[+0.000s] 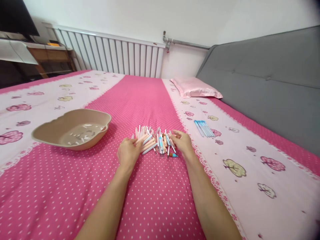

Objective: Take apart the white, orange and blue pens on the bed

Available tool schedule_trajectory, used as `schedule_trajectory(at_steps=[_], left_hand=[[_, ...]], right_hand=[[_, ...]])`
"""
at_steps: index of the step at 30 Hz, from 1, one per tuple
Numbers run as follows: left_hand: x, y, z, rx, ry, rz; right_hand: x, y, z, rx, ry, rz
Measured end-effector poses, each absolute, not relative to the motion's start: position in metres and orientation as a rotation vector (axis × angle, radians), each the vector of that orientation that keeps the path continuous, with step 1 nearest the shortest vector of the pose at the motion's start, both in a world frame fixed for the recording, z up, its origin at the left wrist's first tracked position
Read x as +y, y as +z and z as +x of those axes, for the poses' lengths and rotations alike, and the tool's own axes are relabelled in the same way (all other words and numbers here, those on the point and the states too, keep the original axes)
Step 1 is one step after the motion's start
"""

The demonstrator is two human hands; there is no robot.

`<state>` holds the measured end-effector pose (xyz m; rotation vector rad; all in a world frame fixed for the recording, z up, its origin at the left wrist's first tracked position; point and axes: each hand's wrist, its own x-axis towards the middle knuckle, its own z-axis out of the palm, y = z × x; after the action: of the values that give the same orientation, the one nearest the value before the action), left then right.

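In the head view, a loose pile of pen parts lies on the pink bedspread between my hands. Peach and pale blue pen barrels [149,146] are heaped on its left side. Thin white pen refills [161,146] with dark tips and a few coloured pieces make up the right side. My left hand [128,153] is at the left edge, its fingers closed on a peach barrel. At the right edge, my right hand [183,142] has its fingers bent in against the refills; what is between them is too small to make out. A brown-and-blue piece [173,155] lies at the front.
A beige plastic basin [72,143] with small white pieces inside stands to the left. To the right, a row of blue pens [204,128] lies side by side. Farther back are a pink pillow [195,88], a grey headboard [262,80] and a white radiator [112,53].
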<state>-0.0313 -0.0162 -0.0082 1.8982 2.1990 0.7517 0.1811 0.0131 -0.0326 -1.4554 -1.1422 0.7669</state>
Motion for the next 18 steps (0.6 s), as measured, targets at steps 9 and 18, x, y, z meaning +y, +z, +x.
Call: schedule_trajectory(at_steps=[9,18], left_hand=[[-0.009,-0.010,-0.036,2.153,0.664,1.943],[-0.005,-0.012,-0.041,2.184,0.839,1.899]], right_hand=[[0.014,-0.026,0.190,-1.191,0.585,-1.582],[0.050,-0.015,0.281,-0.910,0.029,-2.332]])
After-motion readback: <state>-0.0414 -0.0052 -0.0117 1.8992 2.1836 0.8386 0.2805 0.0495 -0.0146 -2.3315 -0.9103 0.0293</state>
